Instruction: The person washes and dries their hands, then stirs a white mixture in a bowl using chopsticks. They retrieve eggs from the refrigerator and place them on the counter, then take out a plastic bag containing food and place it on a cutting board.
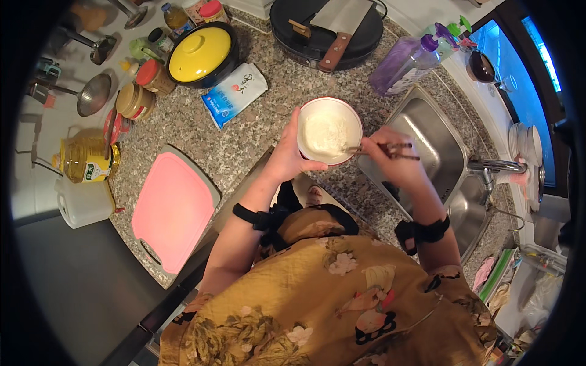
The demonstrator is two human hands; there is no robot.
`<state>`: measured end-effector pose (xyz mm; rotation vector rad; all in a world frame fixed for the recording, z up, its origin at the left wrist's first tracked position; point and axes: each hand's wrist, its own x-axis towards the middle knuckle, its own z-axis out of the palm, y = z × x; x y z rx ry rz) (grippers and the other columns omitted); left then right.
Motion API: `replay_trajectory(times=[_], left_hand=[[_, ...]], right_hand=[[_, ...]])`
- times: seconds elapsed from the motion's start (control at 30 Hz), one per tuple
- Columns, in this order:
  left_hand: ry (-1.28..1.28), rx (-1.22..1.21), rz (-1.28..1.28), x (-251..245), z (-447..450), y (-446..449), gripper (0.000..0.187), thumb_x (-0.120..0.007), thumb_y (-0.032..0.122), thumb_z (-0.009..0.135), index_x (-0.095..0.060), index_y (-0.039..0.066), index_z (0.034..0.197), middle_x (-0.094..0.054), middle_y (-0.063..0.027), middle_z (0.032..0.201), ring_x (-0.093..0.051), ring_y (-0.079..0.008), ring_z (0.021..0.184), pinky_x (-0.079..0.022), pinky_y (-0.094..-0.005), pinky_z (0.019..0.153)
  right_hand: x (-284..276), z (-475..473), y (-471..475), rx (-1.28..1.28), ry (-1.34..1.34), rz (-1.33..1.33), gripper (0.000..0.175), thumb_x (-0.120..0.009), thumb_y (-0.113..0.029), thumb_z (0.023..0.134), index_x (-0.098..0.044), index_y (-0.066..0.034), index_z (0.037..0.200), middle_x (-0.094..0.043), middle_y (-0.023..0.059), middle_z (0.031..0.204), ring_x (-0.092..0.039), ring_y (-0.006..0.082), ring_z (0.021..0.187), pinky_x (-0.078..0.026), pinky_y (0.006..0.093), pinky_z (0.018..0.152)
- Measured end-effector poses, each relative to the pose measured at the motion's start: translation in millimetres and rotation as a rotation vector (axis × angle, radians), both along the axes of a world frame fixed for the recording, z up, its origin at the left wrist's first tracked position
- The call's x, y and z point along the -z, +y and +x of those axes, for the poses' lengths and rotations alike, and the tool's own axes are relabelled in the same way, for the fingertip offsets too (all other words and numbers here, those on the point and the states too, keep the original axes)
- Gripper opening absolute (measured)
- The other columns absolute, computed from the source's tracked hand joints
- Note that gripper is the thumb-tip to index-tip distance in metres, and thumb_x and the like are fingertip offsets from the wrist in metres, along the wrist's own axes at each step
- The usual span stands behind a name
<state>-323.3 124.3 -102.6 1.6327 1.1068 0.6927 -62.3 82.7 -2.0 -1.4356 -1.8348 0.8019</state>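
Note:
My left hand (289,148) grips the left side of a white bowl with a red rim (329,102), the thumb lying along its near edge. Inside the bowl is a pale, cream-coloured powder or flour mixture (326,132). Chopsticks (397,151) are held in my right hand (393,153), with their tips dipped into the mixture at the bowl's right side. A blue and white plastic packet (236,94) bearing writing lies on the granite counter, up and left of the bowl.
A yellow-lidded pot (200,52) and several jars stand at the back left. A pink cutting board (176,210) lies at left. A cleaver (341,27) rests on a black electric griddle (284,23). To the right are a purple pump bottle (403,64) and a steel sink (425,132).

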Motion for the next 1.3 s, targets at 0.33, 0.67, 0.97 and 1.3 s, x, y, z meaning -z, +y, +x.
replay_trajectory(times=[0.33, 0.67, 0.97, 1.3], left_hand=[[-0.079, -0.007, -0.012, 10, 0, 1, 0.155, -0.105, 0.033, 0.052, -0.005, 0.001, 0.166, -0.027, -0.0276, 0.166, -0.028, -0.0403, 0.155, -0.026, -0.0462, 0.127], [-0.005, 0.005, 0.006, 4, -2, 2, 0.155, -0.105, 0.032, 0.053, -0.002, 0.001, 0.166, -0.023, -0.0254, 0.168, -0.026, -0.0374, 0.156, -0.025, -0.0453, 0.128], [-0.019, 0.013, -0.006, 6, -4, 1, 0.156, -0.105, 0.031, 0.052, -0.003, 0.0, 0.166, -0.025, -0.0274, 0.167, -0.027, -0.0408, 0.156, -0.026, -0.0464, 0.128], [0.041, 0.04, -0.022, -2, -4, 3, 0.157, -0.105, 0.027, 0.054, 0.002, 0.002, 0.166, -0.019, -0.0224, 0.171, -0.023, -0.0313, 0.158, -0.023, -0.0425, 0.129]], right_hand=[[18, -15, 18, 0.064, 0.106, 0.052, 0.006, -0.078, -0.007, 0.091, -0.078, -0.0019, 0.094, -0.067, 0.0067, 0.082, -0.063, 0.0158, 0.069, -0.049, 0.0306, 0.063], [16, -18, 15, -0.131, 0.018, 0.079, 0.007, -0.076, -0.007, 0.09, -0.073, -0.0015, 0.088, -0.067, 0.0106, 0.082, -0.065, 0.026, 0.072, -0.052, 0.0369, 0.064], [19, -18, -7, -0.039, 0.065, 0.08, 0.007, -0.076, -0.008, 0.091, -0.075, -0.0015, 0.088, -0.065, 0.0113, 0.08, -0.065, 0.027, 0.068, -0.051, 0.0374, 0.063], [-3, -4, -13, -0.145, -0.051, 0.017, 0.007, -0.075, -0.009, 0.093, -0.076, -0.0022, 0.093, -0.069, 0.0102, 0.085, -0.067, 0.027, 0.07, -0.054, 0.0362, 0.063]])
